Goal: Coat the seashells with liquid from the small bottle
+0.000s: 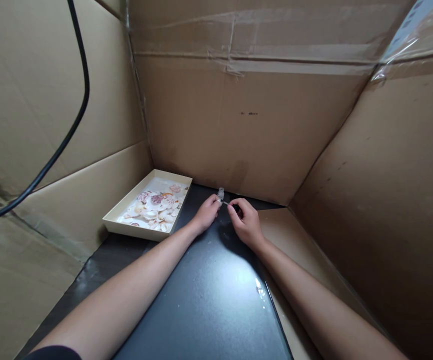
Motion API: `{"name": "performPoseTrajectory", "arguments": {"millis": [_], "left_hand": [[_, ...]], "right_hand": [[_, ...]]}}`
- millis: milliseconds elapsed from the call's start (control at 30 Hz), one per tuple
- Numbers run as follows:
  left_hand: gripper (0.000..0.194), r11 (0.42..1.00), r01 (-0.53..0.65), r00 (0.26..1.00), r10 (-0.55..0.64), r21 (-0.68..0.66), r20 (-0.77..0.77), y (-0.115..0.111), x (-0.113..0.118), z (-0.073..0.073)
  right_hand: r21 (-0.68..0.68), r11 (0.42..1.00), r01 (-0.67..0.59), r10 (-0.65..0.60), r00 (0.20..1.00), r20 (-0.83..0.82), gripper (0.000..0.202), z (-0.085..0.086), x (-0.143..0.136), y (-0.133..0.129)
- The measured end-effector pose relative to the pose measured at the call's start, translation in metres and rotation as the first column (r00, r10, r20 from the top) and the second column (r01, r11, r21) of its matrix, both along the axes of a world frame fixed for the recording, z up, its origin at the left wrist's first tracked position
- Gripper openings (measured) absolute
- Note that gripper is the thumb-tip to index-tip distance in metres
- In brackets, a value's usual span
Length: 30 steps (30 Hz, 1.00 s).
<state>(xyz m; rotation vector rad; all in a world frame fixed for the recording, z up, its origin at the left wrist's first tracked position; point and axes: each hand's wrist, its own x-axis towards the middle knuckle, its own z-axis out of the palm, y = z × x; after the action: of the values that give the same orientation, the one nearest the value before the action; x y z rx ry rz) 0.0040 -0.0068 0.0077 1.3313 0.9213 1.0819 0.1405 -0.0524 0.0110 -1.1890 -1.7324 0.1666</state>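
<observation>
Near the far end of the dark tabletop (201,280), my left hand (206,214) is closed, its fingertips pinching something small and pale that I cannot make out. Just right of it, my right hand (247,221) pinches a thin, short stick (226,203) between thumb and fingers, its tip pointing left at the left fingertips. A small clear glass bottle (221,192) stands upright directly behind the fingertips. The two hands are close together but apart.
A cream tray (135,230) of seashells (156,202) lies left of my left hand. Cardboard walls (216,120) enclose the table at the left, back and right. A black cable (83,100) hangs at the upper left. Flat cardboard (289,225) lies under my right forearm.
</observation>
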Motion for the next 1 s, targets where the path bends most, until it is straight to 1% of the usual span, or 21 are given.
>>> {"name": "performPoseTrajectory", "arguments": {"millis": [67,300,400,533,667,800,1000], "left_hand": [[0.011,1.000,0.005,1.000,-0.005,0.008,-0.004,0.0009,-0.0001,-0.0010],[0.011,0.999,0.020,0.999,-0.019,0.032,-0.044,0.0030,-0.0009,-0.0039],[0.010,0.998,0.025,0.998,-0.021,0.055,-0.061,0.0032,-0.0010,-0.0049],[0.011,0.995,0.021,0.996,-0.012,0.094,-0.092,0.0034,-0.0008,-0.0059],[0.011,0.992,0.011,0.994,0.003,0.127,-0.113,0.0039,-0.0004,-0.0068],[0.013,0.989,0.004,0.991,0.015,0.147,-0.130,0.0042,-0.0004,-0.0076],[0.013,0.987,-0.005,0.988,0.030,0.162,-0.150,0.0047,-0.0003,-0.0079]], "right_hand": [[0.000,1.000,-0.010,0.010,1.000,0.005,0.017,-0.0005,0.0001,0.0005],[-0.026,0.999,0.018,-0.017,1.000,0.022,0.017,-0.0026,0.0010,0.0026],[-0.014,1.000,0.007,-0.007,1.000,0.006,0.017,-0.0014,0.0002,0.0013],[0.001,0.999,-0.034,0.034,0.999,0.004,0.016,-0.0006,-0.0007,-0.0001],[-0.002,1.000,-0.014,0.014,1.000,0.000,0.015,-0.0011,-0.0001,0.0001],[0.009,0.999,-0.033,0.033,0.999,0.002,0.016,-0.0006,0.0002,-0.0002],[0.010,1.000,-0.025,0.025,1.000,-0.003,0.016,0.0009,-0.0001,-0.0004]]}}
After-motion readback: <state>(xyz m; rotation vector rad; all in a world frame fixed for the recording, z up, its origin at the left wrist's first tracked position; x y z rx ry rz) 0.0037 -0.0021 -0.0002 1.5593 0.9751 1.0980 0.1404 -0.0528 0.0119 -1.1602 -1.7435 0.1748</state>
